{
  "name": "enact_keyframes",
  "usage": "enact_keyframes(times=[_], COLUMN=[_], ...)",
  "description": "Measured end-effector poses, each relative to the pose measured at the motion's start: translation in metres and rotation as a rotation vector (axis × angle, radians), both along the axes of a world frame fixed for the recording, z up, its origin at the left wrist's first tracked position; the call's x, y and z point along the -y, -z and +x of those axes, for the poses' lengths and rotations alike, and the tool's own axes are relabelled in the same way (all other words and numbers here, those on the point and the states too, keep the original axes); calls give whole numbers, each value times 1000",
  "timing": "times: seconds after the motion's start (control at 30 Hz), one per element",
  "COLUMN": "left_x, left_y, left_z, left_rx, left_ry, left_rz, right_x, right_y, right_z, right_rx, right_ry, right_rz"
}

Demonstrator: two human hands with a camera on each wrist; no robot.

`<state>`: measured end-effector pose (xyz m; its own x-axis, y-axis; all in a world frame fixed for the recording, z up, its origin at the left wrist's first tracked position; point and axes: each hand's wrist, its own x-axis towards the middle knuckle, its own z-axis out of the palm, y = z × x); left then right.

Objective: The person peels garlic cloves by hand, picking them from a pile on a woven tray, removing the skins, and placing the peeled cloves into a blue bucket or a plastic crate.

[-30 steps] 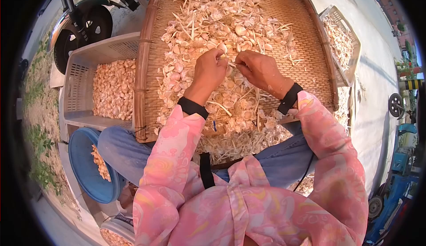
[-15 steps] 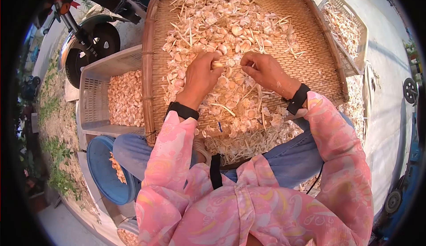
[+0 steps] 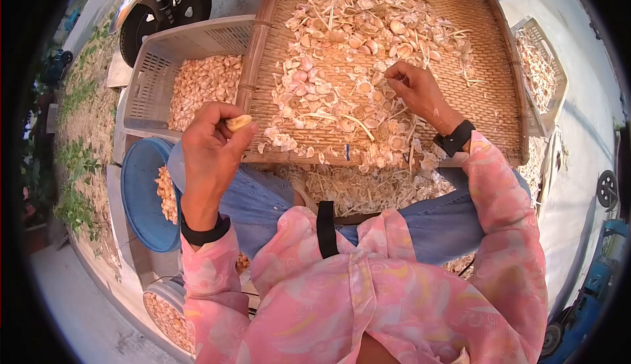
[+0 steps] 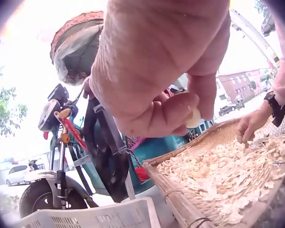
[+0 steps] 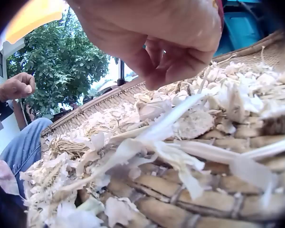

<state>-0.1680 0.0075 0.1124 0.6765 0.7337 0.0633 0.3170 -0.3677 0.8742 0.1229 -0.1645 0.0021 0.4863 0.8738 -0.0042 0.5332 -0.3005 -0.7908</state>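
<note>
Left hand point(image 3: 211, 147): pinching a garlic clove point(image 3: 238, 123) between thumb and fingers, near the left rim of the woven tray point(image 3: 483, 52). Right hand point(image 3: 420, 94): fingers curled above garlic skins point(image 3: 342, 98) on the tray; cannot tell whether they pinch anything. Crate of cloves point(image 3: 154, 78): left of tray.

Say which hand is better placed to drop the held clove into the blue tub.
Left, I'd judge: the left hand already pinches the clove and is nearer the blue tub. The right hand is across, over the woven tray.
</note>
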Motion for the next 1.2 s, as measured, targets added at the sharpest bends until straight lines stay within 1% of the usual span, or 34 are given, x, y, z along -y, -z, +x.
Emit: enact_keyframes(times=[0.03,0.07,0.1,0.17,0.2,0.23,0.27,0.3,0.33,0.37,0.4,0.47,0.53,0.6,0.63,0.67,0.7,0.73,0.77,0.8,0.87,0.93,0.97,1.03,1.07,1.17,1.2], left_x=[-6,-15,-18,-16,-13,-10,-9,-10,-8,-2,3,8,3,-3,1,6,8,13,22,29,47,52,53,53,53,39,35], left_y=[-11,-13,-20,-16,-7,9,37,75,100,109,114,105,54,18,4,-3,-3,4,10,28,51,54,55,57,58,44,30], left_z=[-28,-63,-95,-152,-174,-197,-234,-275,-298,-301,-300,-280,-226,-172,-137,-101,-71,-38,-7,19,60,81,86,87,85,54,32], left_rx=[-111,-222,-419,-721,-860,-999,-1017,-1033,-1047,-1119,-1189,-1212,-1126,-572,-378,-181,-140,-46,-42,36,104,109,112,100,95,80,56], left_ry=[-109,-155,-158,-174,-109,-44,36,114,193,160,128,48,-50,-195,-181,-164,-78,26,124,246,336,351,359,295,255,258,260], left_rz=[0,28,57,-89,-76,-62,-40,-16,10,36,64,69,15,-179,-204,-224,-233,-304,-345,-397,-465,-636,-719,-760,-780,-817,-822], right_x=[2,1,0,-4,-7,-11,-14,-17,-19,-20,-21,-21,-21,-23,-24,-26,-27,-27,-27,-27,-25,-23,-22,-19,-20,-17,-16], right_y=[-1,-3,-4,-5,-4,-4,-4,-1,3,5,5,1,1,0,-1,-2,-11,-25,-37,-43,-47,-48,-46,-35,-28,-45,-53], right_z=[3,3,2,1,0,-1,-2,-3,-3,-4,-5,-5,-3,-4,-6,-8,-14,-24,-33,-39,-49,-54,-55,-59,-62,-74,-71], right_rx=[64,128,188,277,315,351,370,435,499,563,551,530,232,-87,-257,-426,-476,-528,-579,-616,-684,-722,-713,-696,-675,-802,-714], right_ry=[29,59,88,85,77,65,43,1,-40,-80,-102,-143,-92,-45,-26,-7,5,17,30,28,11,-26,-33,-49,-93,-218,-217], right_rz=[-15,-30,-44,-5,18,41,10,10,11,13,2,-26,-14,13,32,52,30,7,-18,-35,-84,-145,-119,-73,-3,-6,-19])
